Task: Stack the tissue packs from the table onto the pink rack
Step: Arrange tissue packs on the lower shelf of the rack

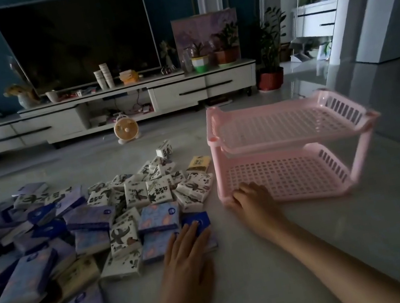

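Dimly lit, the view looked down from your head onto a pale table [315, 237] with both of your bare forearms reaching forward.

Your left hand [185, 258] lay palm down, its fingers straight and slightly spread. The fingertips rested on a dark blue pack [200, 220] at the near right edge of the pile. It gripped nothing.

Your right hand [249, 200] was at the near left corner of the rack [290, 140]. Its fingers curled over the front rim of the lower tier, with the thumb on the outside, so it was clamped on the rack.

That pink rack stood on the table's right half, upright, with two slotted tiers one above the other. Both tiers showed only bare mesh, and the upper one looked slightly blurred.

All the packs [137, 194] lay on the table to the left of the rack, in a loose, overlapping heap. White packs with black prints sat nearest the rack, just beside its left posts. Purple and blue ones spread toward the left edge and the near corner. One yellow pack [198, 163] lay at the far right of the heap, close to the rack.

Beyond the table, a small round fan [126, 131] stood on the floor. Behind it ran a long white cabinet [178, 93] under a large dark TV [75, 39]. A tall plant [268, 45] in a red pot stood at the cabinet's right end.
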